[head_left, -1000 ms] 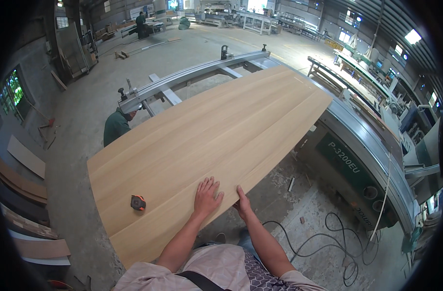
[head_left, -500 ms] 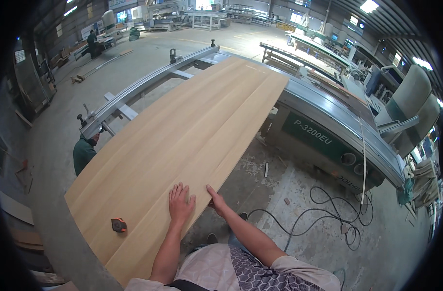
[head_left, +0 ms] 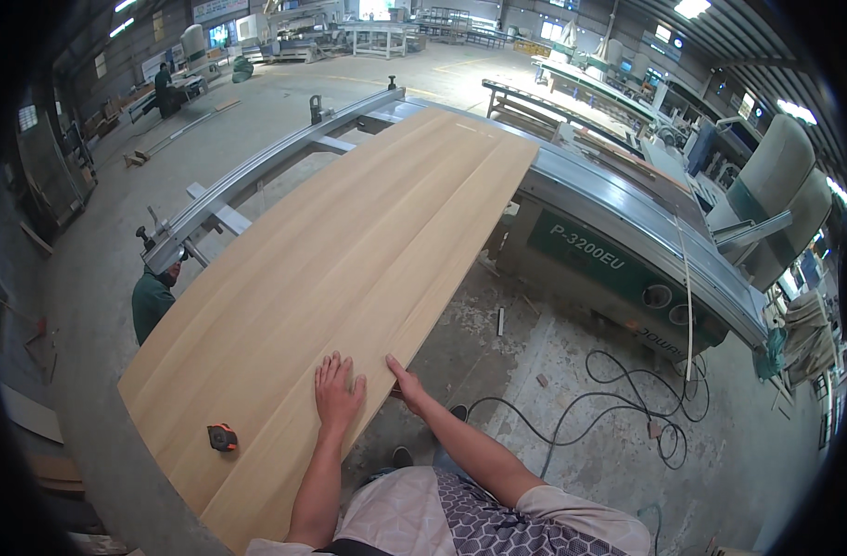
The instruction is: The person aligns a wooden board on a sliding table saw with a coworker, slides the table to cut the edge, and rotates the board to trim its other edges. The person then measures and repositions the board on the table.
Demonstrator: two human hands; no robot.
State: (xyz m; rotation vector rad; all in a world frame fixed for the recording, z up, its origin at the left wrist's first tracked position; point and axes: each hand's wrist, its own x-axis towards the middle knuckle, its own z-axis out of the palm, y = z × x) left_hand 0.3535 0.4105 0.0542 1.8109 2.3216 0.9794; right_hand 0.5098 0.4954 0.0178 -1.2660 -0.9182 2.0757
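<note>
A large wood-grain board (head_left: pixel 312 278) lies across the sliding table of a panel saw and reaches toward me. My left hand (head_left: pixel 338 394) rests flat on its top face near the right edge, fingers stretched forward. Gripping that edge is my right hand (head_left: pixel 407 385), thumb on top and the other fingers underneath, mostly hidden by the board. An orange and black tape measure (head_left: pixel 222 437) sits on the board's near left part, apart from both hands.
The panel saw (head_left: pixel 618 269) stands at right, its metal fence rail (head_left: pixel 284 157) crossing beyond the board. At the far left edge a person in green (head_left: pixel 152 301) is partly hidden by the board. A black cable (head_left: pixel 581 408) loops over the floor beside my feet.
The view has shifted slightly, so the scene sits a little further left. Both hands keep their places on the board.
</note>
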